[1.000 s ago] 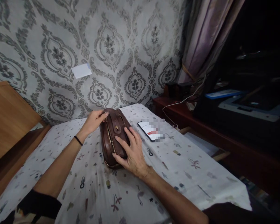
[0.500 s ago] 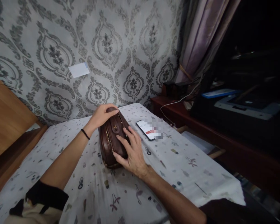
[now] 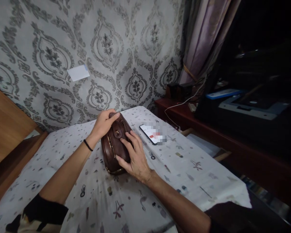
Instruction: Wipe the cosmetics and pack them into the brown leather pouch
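Observation:
A brown leather bag [image 3: 115, 147] with brass zips and a small gold clasp on its tab lies on the patterned white cloth [image 3: 87, 197]. My left hand [image 3: 103, 123] wraps round the bag's far end, thumb on top and the other fingers partly hidden behind it. On the nearer right side, my right hand [image 3: 136, 161] holds the bag with thumb and fingers spread over the leather beside the zips. Both zips look closed, though the right one is largely covered by my fingers.
A phone [image 3: 151, 134] with a lit screen lies right of the bag. Farther right are a partly open drawer [image 3: 203, 145], a white cable [image 3: 173, 106] and a dark red cabinet [image 3: 166, 103]. A wooden board [image 3: 11, 123] stands at the left, near the patterned wall.
The view has shifted slightly, so everything sits a little farther left. Both hands keep about the same places on the bag.

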Motion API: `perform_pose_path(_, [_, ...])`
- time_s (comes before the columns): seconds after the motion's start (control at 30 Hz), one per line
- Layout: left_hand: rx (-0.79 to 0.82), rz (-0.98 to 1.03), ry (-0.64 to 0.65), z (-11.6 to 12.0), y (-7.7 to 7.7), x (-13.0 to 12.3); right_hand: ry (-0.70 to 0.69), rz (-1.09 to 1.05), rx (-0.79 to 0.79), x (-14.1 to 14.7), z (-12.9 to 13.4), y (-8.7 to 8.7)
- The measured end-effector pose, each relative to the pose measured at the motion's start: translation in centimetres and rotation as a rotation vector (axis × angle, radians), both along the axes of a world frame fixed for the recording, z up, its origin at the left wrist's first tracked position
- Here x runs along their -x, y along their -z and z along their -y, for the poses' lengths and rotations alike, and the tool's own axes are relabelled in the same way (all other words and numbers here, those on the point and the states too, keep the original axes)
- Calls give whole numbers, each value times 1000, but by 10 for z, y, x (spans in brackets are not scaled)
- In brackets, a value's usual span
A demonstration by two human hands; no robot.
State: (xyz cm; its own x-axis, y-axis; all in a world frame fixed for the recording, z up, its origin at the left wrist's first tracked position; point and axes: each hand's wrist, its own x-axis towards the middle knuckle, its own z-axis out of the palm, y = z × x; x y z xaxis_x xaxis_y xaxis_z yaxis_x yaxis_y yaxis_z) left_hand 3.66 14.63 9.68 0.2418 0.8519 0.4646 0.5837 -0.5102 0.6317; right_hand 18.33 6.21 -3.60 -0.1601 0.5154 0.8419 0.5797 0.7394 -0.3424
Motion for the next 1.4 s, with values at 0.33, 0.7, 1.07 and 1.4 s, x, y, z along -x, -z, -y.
perform_pose_path(0.33, [28, -44, 87, 9, -8, 23, 48, 31, -44, 0, 0, 0])
perform_pose_path(0.7, [17, -224, -181, 15, -1, 55, 48, 75, -87, 0, 0, 4])
perform_pose_path(1.07, [40, -250, -156, 21, 0, 50, 55, 77, -90, 0, -1, 3])
perform_pose_path(1.4, [25, -260, -101, 24, -2, 40, 47, 44, -50, -1, 0, 2])
